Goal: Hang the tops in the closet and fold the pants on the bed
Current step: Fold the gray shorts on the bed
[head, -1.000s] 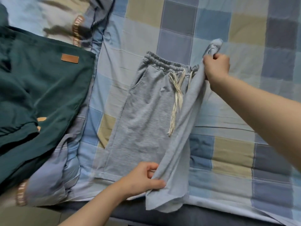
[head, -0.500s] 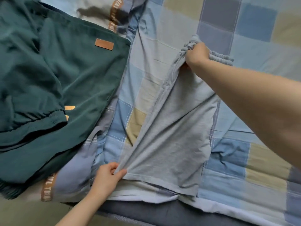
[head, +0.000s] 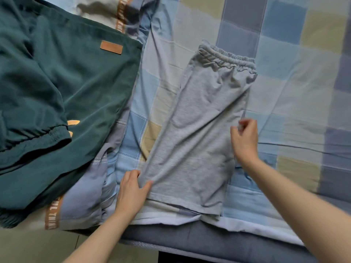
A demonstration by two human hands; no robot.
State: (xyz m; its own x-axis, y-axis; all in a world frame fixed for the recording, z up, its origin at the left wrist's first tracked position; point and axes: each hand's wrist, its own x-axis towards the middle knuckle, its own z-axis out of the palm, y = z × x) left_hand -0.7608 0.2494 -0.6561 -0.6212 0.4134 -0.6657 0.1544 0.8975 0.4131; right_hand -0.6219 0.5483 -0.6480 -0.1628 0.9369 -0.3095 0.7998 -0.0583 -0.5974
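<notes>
Grey shorts lie folded lengthwise on the checked bed sheet, waistband toward 12 o'clock. At 7 o'clock the left hand pinches the hem corner between thumb and fingers. At 3 o'clock the right hand hovers, fingers loosely curled, blurred. Green garment lies at 9 o'clock.

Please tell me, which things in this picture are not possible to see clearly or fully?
- Drawstring of the grey shorts: head view, hidden inside the fold.
- Right hand: fingertips motion-blurred, so a pinch on the shorts' edge is unclear.
- Dark green garment: cut off by the left edge, type uncertain.
- Lettered band: text partly covered by that garment.
- Left hand: grips the hem.
</notes>
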